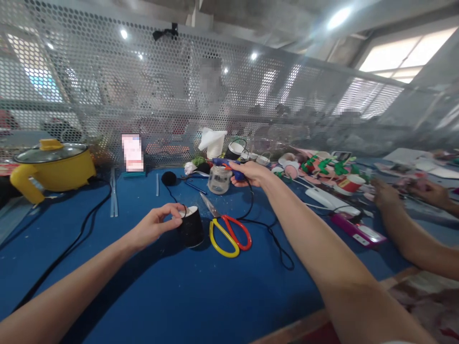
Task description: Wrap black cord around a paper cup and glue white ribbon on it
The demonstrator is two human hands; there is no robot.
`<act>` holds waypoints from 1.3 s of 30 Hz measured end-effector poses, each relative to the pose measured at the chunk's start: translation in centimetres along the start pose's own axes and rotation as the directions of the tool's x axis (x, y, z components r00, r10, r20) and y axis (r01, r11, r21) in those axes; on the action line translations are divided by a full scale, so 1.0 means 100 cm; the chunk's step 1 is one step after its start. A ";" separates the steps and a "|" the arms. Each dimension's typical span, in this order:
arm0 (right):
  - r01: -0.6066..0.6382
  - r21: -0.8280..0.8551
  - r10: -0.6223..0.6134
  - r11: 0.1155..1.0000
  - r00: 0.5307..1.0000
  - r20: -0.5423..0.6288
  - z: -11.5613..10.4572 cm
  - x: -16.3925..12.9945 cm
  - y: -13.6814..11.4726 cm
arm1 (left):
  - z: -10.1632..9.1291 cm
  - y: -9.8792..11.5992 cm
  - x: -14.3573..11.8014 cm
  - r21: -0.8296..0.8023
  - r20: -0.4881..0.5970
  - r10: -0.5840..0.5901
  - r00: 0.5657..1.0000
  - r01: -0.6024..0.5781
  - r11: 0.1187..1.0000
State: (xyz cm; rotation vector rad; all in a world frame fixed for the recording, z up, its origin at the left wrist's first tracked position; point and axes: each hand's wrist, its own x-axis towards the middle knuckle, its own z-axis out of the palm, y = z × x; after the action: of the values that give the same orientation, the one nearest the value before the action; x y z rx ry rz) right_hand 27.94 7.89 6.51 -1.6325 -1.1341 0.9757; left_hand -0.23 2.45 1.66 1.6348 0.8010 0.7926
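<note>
One black spool (191,226) stands pinched by the left hand (158,223) beside one pair of scissors (228,230), the right hand (249,173) grasping one glue gun (229,167) over a blue table (172,286) behind a perforated screen (143,95).

Your near stretch of the blue table (172,296) lies bare between your two forearms, so a hand can slide across it freely. Just right of your left hand (158,223) the black cup (191,227) and the scissors (229,231) block the middle. A black cord (276,239) loops over the mat beside them, running back to the glue gun (225,165) in your right hand (251,173). Far middle is crowded: a clear jar (219,179), a black ball (169,178) and small pots against the mesh screen (143,95). Far left, a yellow pot (53,169) and its cable (71,243) cross the mat. On the right, another person's arm (405,234) and craft clutter (322,169) close that side.
</note>
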 end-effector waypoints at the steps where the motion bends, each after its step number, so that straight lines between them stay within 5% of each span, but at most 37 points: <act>1: -0.008 0.018 0.008 1.000 1.000 0.002 0.002 0.000 0.001 | 0.000 0.000 0.000 0.000 0.004 0.004 1.000 -0.004 1.000; 7: 0.110 0.112 -0.098 0.988 0.989 -0.111 0.010 -0.002 0.007 | 0.001 0.001 0.000 -0.002 0.013 0.000 1.000 0.000 1.000; 14: 0.387 0.147 -0.350 0.910 0.909 -0.224 0.017 -0.039 0.002 | 0.000 -0.005 0.001 -0.043 -0.004 -0.012 1.000 0.012 0.999; 17: 0.421 0.216 -0.424 0.881 0.905 -0.033 0.023 -0.078 0.005 | 0.000 -0.010 0.003 -0.073 -0.028 -0.014 0.999 0.012 0.997; 19: 0.326 0.233 -0.361 0.916 0.923 0.130 0.028 -0.102 0.010 | 0.000 -0.012 0.004 -0.094 -0.047 -0.018 0.999 0.014 0.995; 22: 0.250 0.200 -0.292 0.947 0.930 0.222 0.034 -0.126 0.022 | 0.002 -0.012 0.004 -0.113 -0.070 -0.017 0.997 0.009 0.994; 31: 0.290 -0.137 -0.250 0.947 0.935 0.252 0.044 -0.145 0.027 | 0.006 -0.013 0.002 -0.135 -0.082 0.000 0.997 -0.011 0.991; 39: 0.312 -0.200 -0.262 0.929 0.934 0.241 0.049 -0.149 0.035 | 0.010 -0.011 0.001 -0.116 -0.121 -0.001 0.993 -0.013 0.993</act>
State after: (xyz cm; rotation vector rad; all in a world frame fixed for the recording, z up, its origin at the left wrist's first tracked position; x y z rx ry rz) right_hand 20.29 -5.88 3.46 -1.5094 -1.6387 0.8584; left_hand 0.59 2.21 0.38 1.4975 0.8198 0.9328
